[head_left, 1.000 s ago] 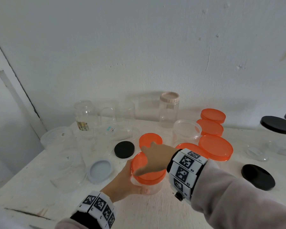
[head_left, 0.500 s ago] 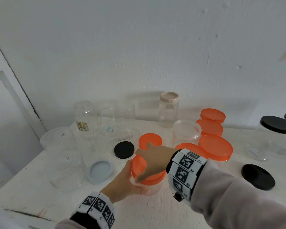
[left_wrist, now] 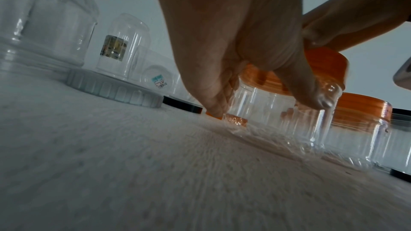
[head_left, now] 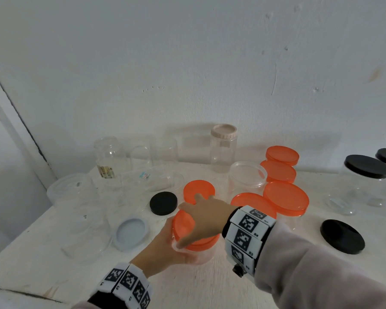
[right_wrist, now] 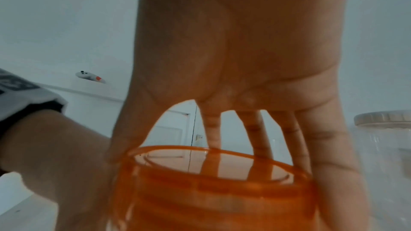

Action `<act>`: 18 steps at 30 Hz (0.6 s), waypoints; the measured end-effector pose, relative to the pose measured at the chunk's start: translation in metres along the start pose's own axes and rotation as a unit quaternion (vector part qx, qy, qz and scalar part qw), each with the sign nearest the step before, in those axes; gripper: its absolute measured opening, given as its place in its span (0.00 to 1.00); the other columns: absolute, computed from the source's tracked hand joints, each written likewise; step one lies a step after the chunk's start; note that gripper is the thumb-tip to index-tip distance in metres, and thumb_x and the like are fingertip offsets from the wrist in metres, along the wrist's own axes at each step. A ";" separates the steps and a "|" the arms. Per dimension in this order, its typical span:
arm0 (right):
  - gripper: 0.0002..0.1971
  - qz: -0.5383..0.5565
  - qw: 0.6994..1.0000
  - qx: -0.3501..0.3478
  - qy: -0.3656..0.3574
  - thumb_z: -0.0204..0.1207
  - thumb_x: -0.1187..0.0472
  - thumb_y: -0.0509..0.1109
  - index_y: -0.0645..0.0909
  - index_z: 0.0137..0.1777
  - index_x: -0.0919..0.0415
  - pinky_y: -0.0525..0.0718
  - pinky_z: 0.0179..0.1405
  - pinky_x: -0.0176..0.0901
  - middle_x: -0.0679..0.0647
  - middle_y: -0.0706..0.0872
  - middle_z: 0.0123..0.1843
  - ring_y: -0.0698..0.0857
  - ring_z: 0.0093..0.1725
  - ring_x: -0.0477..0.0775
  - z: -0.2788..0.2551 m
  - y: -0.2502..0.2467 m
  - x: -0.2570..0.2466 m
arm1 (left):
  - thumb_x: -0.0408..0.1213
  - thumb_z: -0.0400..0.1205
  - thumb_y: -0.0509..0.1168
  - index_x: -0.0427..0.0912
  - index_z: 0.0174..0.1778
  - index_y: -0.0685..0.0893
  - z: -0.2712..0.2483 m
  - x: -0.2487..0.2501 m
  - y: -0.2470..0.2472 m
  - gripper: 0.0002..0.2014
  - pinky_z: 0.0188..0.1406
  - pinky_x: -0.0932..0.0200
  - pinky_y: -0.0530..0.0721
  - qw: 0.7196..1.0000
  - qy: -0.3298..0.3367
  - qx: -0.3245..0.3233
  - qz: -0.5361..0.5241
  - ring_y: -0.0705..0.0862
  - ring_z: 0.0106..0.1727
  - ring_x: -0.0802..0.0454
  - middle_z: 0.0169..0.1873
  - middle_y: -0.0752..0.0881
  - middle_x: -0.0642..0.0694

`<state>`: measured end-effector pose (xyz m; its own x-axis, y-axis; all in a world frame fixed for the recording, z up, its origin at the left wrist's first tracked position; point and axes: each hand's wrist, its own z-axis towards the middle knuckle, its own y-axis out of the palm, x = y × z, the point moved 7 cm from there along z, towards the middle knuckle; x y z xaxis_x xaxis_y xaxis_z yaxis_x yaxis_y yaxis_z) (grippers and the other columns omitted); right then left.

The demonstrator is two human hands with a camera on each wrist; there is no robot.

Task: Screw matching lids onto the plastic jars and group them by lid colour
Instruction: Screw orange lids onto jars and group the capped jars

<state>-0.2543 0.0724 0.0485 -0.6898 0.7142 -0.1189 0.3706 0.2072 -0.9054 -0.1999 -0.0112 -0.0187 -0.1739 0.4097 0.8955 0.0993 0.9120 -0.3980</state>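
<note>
At lower centre of the head view, a clear plastic jar (head_left: 198,253) is steadied by the curled left hand (head_left: 165,248) while an orange lid (head_left: 187,228) is gripped from above by the right hand (head_left: 205,219). If the lid is seated crooked, cross-threading could be caused.
</note>
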 end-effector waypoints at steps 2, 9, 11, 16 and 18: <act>0.49 0.002 1.000 0.015 0.021 0.64 0.24 0.67 0.57 0.81 0.45 0.78 0.63 0.62 0.57 0.66 0.75 0.70 0.70 0.66 -0.001 0.001 0.001 | 0.36 0.67 0.81 0.58 0.77 0.51 0.000 0.000 0.000 0.52 0.67 0.64 0.75 1.000 0.002 -0.002 -0.002 0.72 0.70 0.60 0.71 0.68 0.60; 0.52 -0.017 0.997 -0.076 -0.017 0.66 0.44 0.80 0.48 0.82 0.34 0.71 0.66 0.74 0.52 0.59 0.79 0.60 0.78 0.66 -0.007 -0.004 -0.001 | 0.33 0.67 0.81 0.54 0.78 0.50 -0.001 0.001 0.000 0.54 0.74 0.57 0.73 1.000 -0.004 0.010 0.004 0.70 0.74 0.55 0.74 0.68 0.53; 0.51 -0.010 0.997 -0.068 -0.024 0.65 0.42 0.80 0.49 0.82 0.34 0.73 0.65 0.72 0.52 0.62 0.76 0.62 0.76 0.65 -0.007 -0.006 0.000 | 0.34 0.67 0.81 0.55 0.78 0.50 0.000 0.002 0.001 0.53 0.73 0.58 0.73 1.000 -0.002 0.008 0.006 0.70 0.73 0.56 0.73 0.68 0.54; 0.52 0.003 1.000 -0.019 -0.001 0.62 0.27 0.73 0.55 0.82 0.45 0.77 0.64 0.65 0.56 0.65 0.74 0.69 0.71 0.66 -0.004 -0.002 0.002 | 0.36 0.66 0.82 0.61 0.73 0.51 0.001 -0.001 0.001 0.51 0.73 0.55 0.74 1.000 0.002 0.001 -0.006 0.70 0.71 0.59 0.70 0.67 0.60; 0.53 -0.003 1.000 -0.019 0.011 0.62 0.26 0.72 0.55 0.82 0.46 0.77 0.65 0.65 0.57 0.65 0.75 0.70 0.72 0.67 -0.003 -0.002 0.003 | 0.34 0.66 0.82 0.59 0.75 0.52 0.001 -0.002 0.000 0.52 0.71 0.57 0.75 1.000 0.004 0.001 -0.012 0.71 0.70 0.61 0.70 0.68 0.61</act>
<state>-0.2552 0.0758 0.0510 -0.6777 0.7278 -0.1048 0.3910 0.2360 -0.8896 -0.2001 -0.0116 -0.0206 -0.1678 0.3873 0.9065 0.0928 0.9217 -0.3766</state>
